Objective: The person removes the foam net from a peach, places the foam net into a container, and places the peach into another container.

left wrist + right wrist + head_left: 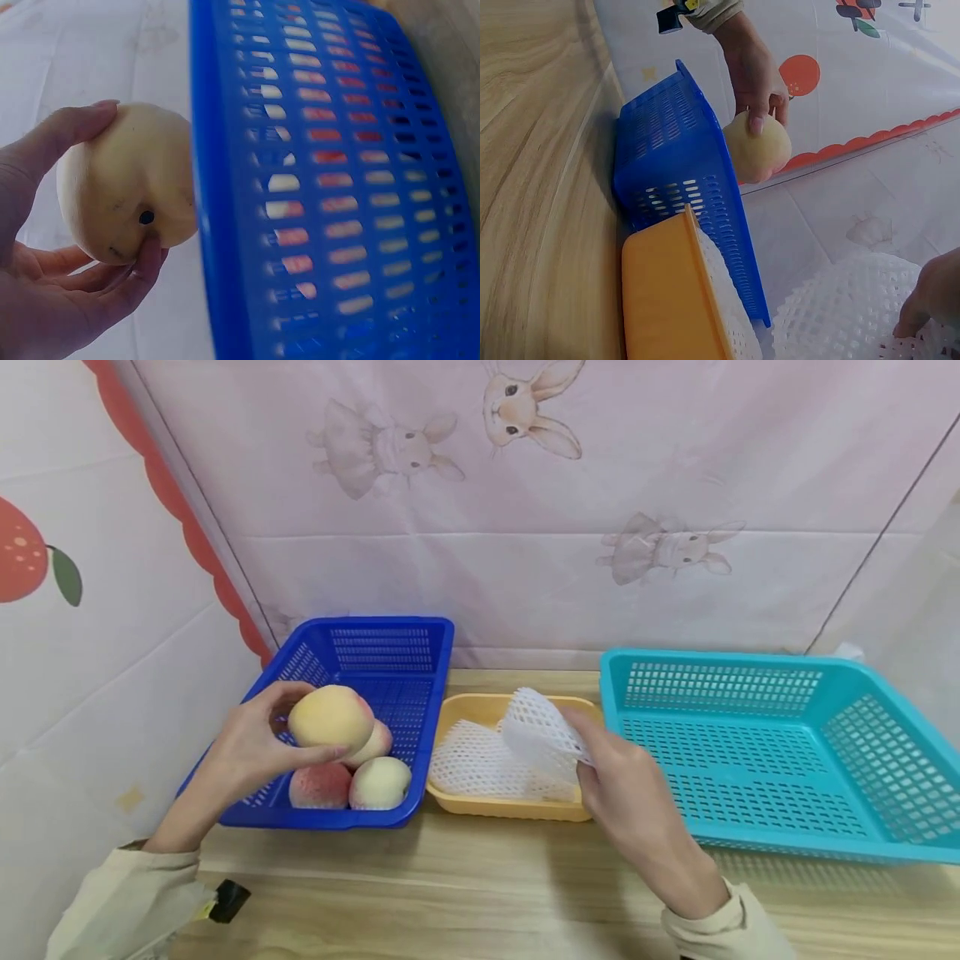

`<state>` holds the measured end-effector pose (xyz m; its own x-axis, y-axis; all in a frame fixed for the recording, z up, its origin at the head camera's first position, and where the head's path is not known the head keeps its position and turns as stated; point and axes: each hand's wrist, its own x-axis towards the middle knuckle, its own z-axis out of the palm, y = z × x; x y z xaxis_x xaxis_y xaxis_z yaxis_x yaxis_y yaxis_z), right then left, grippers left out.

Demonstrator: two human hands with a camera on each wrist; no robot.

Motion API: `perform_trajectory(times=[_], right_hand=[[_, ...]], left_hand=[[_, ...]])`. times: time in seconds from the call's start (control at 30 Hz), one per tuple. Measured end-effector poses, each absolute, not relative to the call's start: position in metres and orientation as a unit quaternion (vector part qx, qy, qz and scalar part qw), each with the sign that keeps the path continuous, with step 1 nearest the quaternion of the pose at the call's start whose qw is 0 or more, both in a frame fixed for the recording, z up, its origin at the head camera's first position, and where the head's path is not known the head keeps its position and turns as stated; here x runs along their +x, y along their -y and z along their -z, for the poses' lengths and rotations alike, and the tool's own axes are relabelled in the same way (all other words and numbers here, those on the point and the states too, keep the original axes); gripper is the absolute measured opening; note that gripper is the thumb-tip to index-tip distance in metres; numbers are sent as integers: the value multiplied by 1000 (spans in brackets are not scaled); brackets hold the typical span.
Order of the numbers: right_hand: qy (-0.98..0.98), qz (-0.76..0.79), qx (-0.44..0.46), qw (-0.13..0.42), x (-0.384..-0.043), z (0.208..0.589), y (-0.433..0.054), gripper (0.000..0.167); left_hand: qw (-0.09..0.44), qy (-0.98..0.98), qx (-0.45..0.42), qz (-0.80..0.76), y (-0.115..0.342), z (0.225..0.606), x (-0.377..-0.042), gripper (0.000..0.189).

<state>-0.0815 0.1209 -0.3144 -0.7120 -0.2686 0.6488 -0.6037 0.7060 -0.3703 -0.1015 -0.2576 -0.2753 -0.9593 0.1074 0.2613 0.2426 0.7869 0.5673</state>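
My left hand [251, 745] grips a yellow peach [330, 720] with a pink blush, thumb on one side and fingers on the other, above the blue basket [442, 693]. In the left wrist view the underside of that peach [131, 180] shows a small dark hole. Beneath it in the basket lie more peaches, one a red peach [321, 785] and one a pale peach [381, 782]. With my right hand [626, 785] I pinch a white foam net sleeve [536, 731] over the yellow tray [510, 811]. Other foam net sleeves [468, 760] lie inside that tray.
A turquoise basket [750, 835] stands on the right of the wooden table [450, 893]. The yellow tray sits between the two baskets. Behind them rises a wall covering [525, 577] printed with rabbits, and another wall sheet [97, 693] borders the left.
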Motion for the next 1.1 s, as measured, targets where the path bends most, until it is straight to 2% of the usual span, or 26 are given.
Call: perform_trajectory(times=[0.33, 0.57, 1.1], right_hand=[[904, -254, 216, 267, -88, 323, -110, 60], [893, -242, 222, 308, -97, 324, -101, 59], [879, -230, 232, 348, -120, 332, -83, 78]], left_hand=[[102, 946, -72, 298, 274, 278, -111, 76], [105, 952, -59, 281, 284, 277, -115, 77], [64, 970, -18, 236, 300, 291, -126, 86]])
